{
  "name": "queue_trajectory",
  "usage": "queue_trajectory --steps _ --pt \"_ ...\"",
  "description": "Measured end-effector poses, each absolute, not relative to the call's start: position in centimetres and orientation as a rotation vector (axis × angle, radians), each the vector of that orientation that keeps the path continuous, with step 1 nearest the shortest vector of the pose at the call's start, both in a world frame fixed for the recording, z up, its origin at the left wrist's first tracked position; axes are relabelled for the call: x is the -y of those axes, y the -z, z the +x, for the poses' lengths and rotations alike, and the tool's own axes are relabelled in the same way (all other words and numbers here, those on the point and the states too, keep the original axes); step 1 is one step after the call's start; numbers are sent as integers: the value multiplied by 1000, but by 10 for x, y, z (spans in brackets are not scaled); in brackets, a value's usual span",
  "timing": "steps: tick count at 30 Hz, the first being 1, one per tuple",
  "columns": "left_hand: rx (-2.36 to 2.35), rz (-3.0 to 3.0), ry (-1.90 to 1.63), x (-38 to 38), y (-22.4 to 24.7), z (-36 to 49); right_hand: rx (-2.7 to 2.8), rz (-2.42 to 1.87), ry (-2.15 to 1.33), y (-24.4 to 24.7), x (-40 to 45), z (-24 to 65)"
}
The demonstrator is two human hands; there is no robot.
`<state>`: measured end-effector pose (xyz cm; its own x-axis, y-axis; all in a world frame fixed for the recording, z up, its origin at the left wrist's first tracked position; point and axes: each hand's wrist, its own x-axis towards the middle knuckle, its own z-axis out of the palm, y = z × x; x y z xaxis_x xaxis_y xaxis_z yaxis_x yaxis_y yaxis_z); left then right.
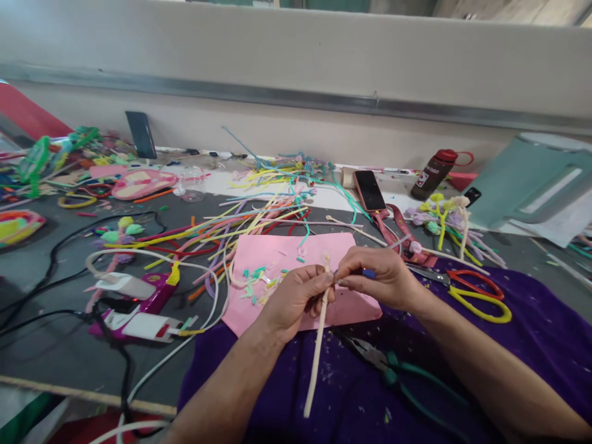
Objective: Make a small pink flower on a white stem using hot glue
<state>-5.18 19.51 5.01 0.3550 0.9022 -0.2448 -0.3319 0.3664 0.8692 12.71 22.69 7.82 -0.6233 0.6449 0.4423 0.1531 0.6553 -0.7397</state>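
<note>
Pinched in my left hand is a cream pipe cleaner, its long tail hanging down toward me and a small fuzzy looped tip above the fingers. My right hand meets it at the same spot, thumb and fingers closed together. A small blue piece shows between those fingers, but what it belongs to is hidden. Beneath both hands lies a pink sheet with short green, white and yellow clippings on it. Pliers with green handles rest on the purple cloth, and scissors lie right of my right hand.
Many coloured pipe cleaners spread behind the sheet. On the left, a purple power strip has plugs and cables. A phone, a red-capped bottle, a pipe-cleaner bouquet and a teal container stand or lie at back right.
</note>
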Motion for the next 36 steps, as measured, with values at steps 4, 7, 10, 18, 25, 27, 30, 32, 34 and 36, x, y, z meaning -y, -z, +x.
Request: queue_trajectory --steps 4,7,10,18,25,27,30,32,34,36 --pt "-789 817 -902 -195 -51 -53 2171 -728 -925 -87 -232 139" --pt "-782 796 -851 -195 -53 -53 2011 -801 -1112 -88 -240 150" --pt "-806 797 -788 -195 -54 -54 1893 -810 -1258 -83 -247 154" --pt "-806 860 -748 -194 -50 -53 1842 -704 -1398 -75 -251 148" --pt "-828 896 -710 -194 -53 -52 1949 -639 -1370 -80 -247 146" --pt "-846 896 -702 -194 -54 -52 2020 -623 -1276 -82 -245 146" --pt "-879 902 -701 -194 -55 -51 2108 -603 -1156 -85 -243 145" --pt "-885 917 -707 -194 -54 -51 2153 -600 -1096 -86 -243 145" --pt "-883 932 -713 -193 -54 -51 2191 -600 -1040 -86 -242 145" --pt "-883 940 -711 -193 -54 -50 2217 -597 -990 -86 -241 145"
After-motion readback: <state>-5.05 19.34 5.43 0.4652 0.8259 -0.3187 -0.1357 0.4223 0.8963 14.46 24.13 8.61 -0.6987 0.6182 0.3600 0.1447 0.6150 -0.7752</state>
